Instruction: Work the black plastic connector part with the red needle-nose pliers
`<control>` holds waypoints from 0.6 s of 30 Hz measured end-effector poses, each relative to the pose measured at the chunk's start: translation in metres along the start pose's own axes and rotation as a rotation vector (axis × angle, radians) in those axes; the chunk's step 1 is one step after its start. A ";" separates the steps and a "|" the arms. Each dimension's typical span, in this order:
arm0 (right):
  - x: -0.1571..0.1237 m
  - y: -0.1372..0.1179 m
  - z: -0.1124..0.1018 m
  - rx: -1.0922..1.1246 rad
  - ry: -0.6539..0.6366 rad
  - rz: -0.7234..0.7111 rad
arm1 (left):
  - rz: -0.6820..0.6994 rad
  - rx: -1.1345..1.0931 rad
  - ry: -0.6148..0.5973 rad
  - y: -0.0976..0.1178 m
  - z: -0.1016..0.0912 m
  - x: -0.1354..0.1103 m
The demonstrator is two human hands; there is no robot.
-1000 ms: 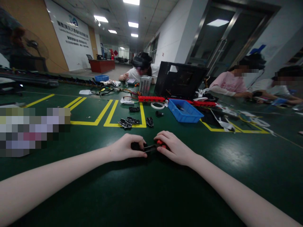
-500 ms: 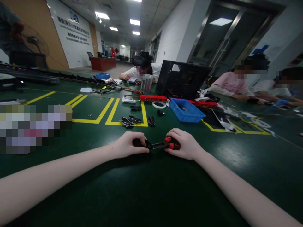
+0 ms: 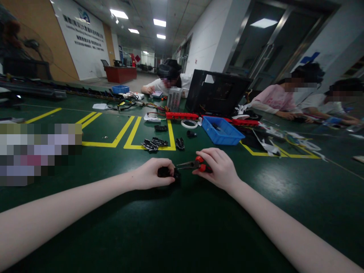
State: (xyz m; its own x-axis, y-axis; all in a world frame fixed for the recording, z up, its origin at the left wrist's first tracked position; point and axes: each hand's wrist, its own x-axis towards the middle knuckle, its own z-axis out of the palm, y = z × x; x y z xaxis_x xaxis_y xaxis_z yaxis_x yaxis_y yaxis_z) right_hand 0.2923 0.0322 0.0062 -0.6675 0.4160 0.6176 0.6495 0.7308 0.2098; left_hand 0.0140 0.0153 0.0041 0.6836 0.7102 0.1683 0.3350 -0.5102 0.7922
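My left hand (image 3: pixel 153 173) is closed around a small black plastic part (image 3: pixel 164 172), whose exact kind I cannot make out. In my right hand (image 3: pixel 218 167) is a pair of needle-nose pliers (image 3: pixel 196 164) with red and black handles. The plier jaws point left, toward the upper edge of the black part, and look slightly apart from it. Fingers hide much of both the part and the handles. Just beyond my hands, several similar black plastic pieces (image 3: pixel 159 142) lie on the green table (image 3: pixel 182 231), in and beside a yellow-taped outline.
A blue tray (image 3: pixel 223 137) with dark items inside stands beyond my right hand. Behind it are red power strips (image 3: pixel 182 116), a white ring (image 3: pixel 189 124), cables and a black computer case (image 3: pixel 217 93). One person (image 3: pixel 184 81) sits across the table; others sit at right.
My right hand has lifted the pliers up and slightly away, and their tips have come off the black part. My left hand still holds that part in nearly the same place.
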 end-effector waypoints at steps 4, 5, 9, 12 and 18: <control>0.001 0.001 0.003 0.073 -0.111 -0.038 | 0.001 -0.003 -0.005 -0.001 0.000 0.000; 0.000 0.001 0.003 0.100 -0.132 -0.043 | 0.005 -0.002 -0.004 -0.002 0.000 0.001; 0.000 -0.002 0.003 0.101 -0.148 -0.076 | 0.007 0.011 0.013 -0.004 0.001 0.001; 0.001 -0.004 0.003 0.068 -0.139 -0.060 | -0.002 -0.002 0.027 -0.004 0.002 0.001; 0.003 -0.006 0.002 0.049 -0.139 0.009 | 0.004 -0.016 0.040 -0.001 0.002 -0.001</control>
State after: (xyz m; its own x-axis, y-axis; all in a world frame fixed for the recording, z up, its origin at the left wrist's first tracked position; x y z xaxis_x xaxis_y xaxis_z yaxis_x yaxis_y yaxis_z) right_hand 0.2856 0.0300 0.0050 -0.7076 0.4912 0.5080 0.6398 0.7505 0.1656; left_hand 0.0143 0.0145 0.0018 0.6583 0.7273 0.1942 0.3222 -0.5054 0.8005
